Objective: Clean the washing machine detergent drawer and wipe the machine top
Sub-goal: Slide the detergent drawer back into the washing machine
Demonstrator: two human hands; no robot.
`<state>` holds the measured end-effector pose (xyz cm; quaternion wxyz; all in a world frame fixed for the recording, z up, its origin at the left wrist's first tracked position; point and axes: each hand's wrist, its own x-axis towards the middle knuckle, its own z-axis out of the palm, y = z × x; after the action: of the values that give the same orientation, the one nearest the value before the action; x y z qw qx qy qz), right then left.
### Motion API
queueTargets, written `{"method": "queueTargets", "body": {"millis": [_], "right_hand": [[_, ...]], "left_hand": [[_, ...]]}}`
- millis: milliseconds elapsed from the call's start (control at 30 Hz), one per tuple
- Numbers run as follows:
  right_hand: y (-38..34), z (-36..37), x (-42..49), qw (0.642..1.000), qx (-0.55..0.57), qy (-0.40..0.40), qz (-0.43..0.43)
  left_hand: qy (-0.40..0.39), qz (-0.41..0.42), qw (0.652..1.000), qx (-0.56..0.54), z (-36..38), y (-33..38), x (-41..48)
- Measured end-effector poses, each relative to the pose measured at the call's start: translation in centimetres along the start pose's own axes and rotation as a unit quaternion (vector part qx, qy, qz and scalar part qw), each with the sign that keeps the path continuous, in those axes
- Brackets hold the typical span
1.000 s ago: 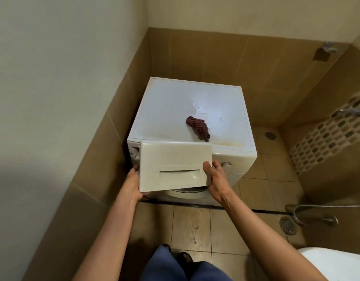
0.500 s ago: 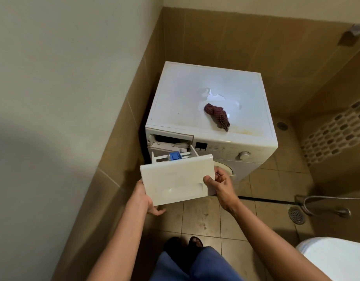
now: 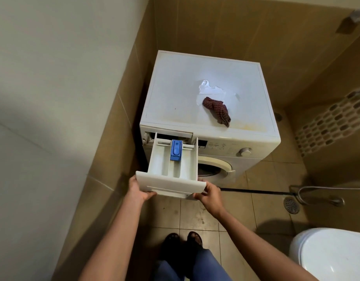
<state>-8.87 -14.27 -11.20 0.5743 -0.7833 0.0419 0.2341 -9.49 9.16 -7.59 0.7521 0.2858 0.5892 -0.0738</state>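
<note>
– At the washer (image 3: 236, 147) front, what has changed?

– The drawer (image 3: 171, 167) is much further out. A second ago only its face panel showed, held up against the front. Now the whole tray hangs out of the slot (image 3: 171, 136), compartments up, with the blue insert (image 3: 176, 150) at the end nearest the washer.

– Is it free?

– Can't tell. Its back end sits right at the slot mouth and may be on its rails yet.

– Hands?

– The left hand (image 3: 139, 189) grips the panel's left end, fingers curled beneath. The right hand (image 3: 209, 194) grips the right end the same way. Neither holds anything else.

– Where does that leave the job?

– Early, I'd say. Removal looks nearly done, but washing has not begun, and the compartments seem filmed with residue. The top (image 3: 175, 94) is unwiped, with yellowish staining along its front edge and a white flaked patch (image 3: 209, 90) in the middle. The dark red cloth (image 3: 216, 110) lies bunched just in front of that patch.

– And the room?

– The tiled floor (image 3: 195, 216) in front of the washer is grimy. Right of the washer are a drain (image 3: 291, 204) and a hose (image 3: 317, 191), with a toilet (image 3: 327, 254) nearer the person on the same side. A wall (image 3: 53, 78) stands close on the washer's left.
</note>
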Motion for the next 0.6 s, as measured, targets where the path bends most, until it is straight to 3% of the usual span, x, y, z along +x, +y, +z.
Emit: {"method": "queueTargets", "body": {"millis": [267, 600], "right_hand": [[1.1, 2.5, 0.7, 0.997, -0.073, 0.004, -0.014], [1.2, 4.4, 2.0, 0.996, -0.082, 0.001, -0.017]], "left_hand": [[0.016, 0.014, 0.999, -0.027, -1.3, 0.5, 2.9], [0.022, 0.022, 0.998, -0.049, -1.7, 1.7, 4.7]]}}
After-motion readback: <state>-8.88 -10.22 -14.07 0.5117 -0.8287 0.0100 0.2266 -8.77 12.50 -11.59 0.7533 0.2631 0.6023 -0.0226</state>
